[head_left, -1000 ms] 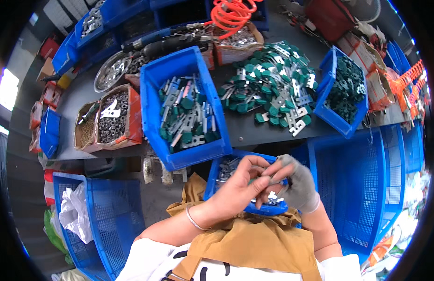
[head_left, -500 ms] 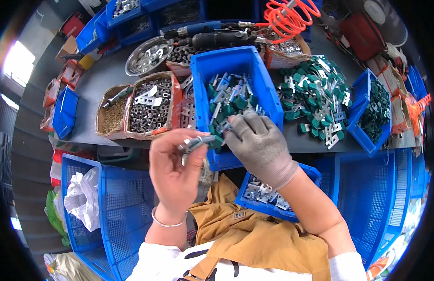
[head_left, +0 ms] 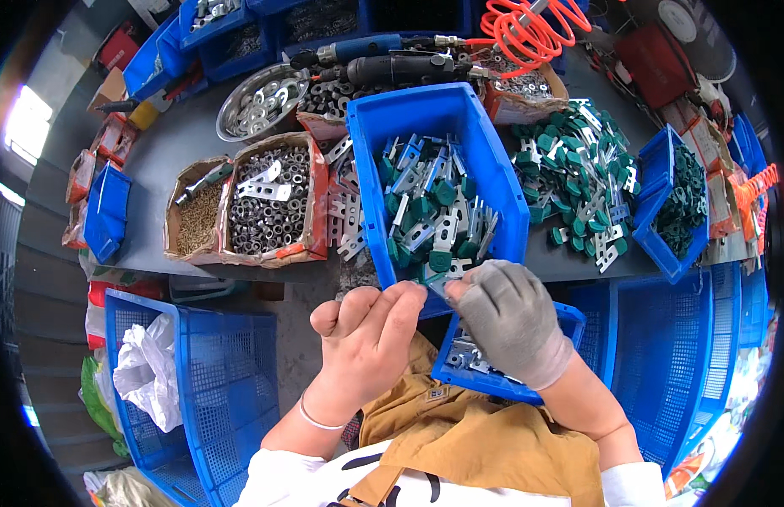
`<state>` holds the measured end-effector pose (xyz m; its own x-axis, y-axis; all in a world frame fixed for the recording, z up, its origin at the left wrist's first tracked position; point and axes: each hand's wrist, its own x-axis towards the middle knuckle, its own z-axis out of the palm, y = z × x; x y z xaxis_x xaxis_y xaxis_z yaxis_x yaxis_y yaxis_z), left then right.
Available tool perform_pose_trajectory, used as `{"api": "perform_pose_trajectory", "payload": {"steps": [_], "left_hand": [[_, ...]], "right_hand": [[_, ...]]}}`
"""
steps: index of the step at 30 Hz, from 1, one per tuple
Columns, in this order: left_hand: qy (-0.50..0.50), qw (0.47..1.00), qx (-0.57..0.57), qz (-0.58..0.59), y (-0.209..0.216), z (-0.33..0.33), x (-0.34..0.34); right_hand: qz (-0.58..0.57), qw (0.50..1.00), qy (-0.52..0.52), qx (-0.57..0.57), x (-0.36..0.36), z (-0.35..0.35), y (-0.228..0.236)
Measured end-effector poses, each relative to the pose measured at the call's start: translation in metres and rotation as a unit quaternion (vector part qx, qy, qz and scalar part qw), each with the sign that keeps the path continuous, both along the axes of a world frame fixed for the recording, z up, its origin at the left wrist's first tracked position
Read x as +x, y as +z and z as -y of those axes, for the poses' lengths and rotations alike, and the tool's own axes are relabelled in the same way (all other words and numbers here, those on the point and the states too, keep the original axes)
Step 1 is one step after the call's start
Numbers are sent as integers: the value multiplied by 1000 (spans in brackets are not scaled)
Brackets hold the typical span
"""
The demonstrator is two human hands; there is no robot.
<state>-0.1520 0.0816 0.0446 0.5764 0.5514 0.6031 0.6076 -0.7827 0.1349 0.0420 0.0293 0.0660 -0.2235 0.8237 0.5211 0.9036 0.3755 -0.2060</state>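
My left hand (head_left: 366, 331), bare with a bracelet at its wrist, is closed, back upward, at the near edge of the blue parts bin (head_left: 503, 182). Its fingertips point right; whatever they pinch is hidden. My right hand (head_left: 514, 319), in a grey glove with bare fingertips, closes on a small metal bracket (head_left: 437, 285) that shows between the two hands, partly covered. Inside the bin lie many slotted metal brackets with green end pieces (head_left: 442, 232). Under my right hand sits a smaller blue bin (head_left: 535, 390) of metal parts.
Left of the bin stand cardboard boxes of nuts (head_left: 269, 203) and small screws (head_left: 197, 211). Behind are a round metal bowl (head_left: 261, 106), air tools (head_left: 400, 69) and a coiled orange hose (head_left: 540, 34). Green-ended brackets (head_left: 578, 177) are heaped right; blue crates (head_left: 231, 380) flank my lap.
Both hands have drawn nearer to me, the left also rightward to meet the right. My left hand has turned back upward, hiding the metal piece it held. The right has come out of the bin.
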Motion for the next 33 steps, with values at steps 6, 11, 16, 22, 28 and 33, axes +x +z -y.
{"api": "perform_pose_trajectory", "payload": {"steps": [6,11,16,22,28,33], "left_hand": [[12,998,-3,-58,12,1,9],[16,998,4,-62,9,0,10],[23,997,4,-80,13,-3,13],[32,997,11,-72,11,-1,11],[38,997,-1,-62,11,0,12],[39,997,5,-73,12,1,12]], "right_hand": [[-53,998,33,-22,4,-5,2],[108,991,-37,-66,16,-11,28],[117,984,-36,-127,10,-16,31],[100,980,-77,-152,-2,-23,23],[147,973,-132,-116,-12,-20,30],[10,978,-161,-130,-10,-9,34]]}}
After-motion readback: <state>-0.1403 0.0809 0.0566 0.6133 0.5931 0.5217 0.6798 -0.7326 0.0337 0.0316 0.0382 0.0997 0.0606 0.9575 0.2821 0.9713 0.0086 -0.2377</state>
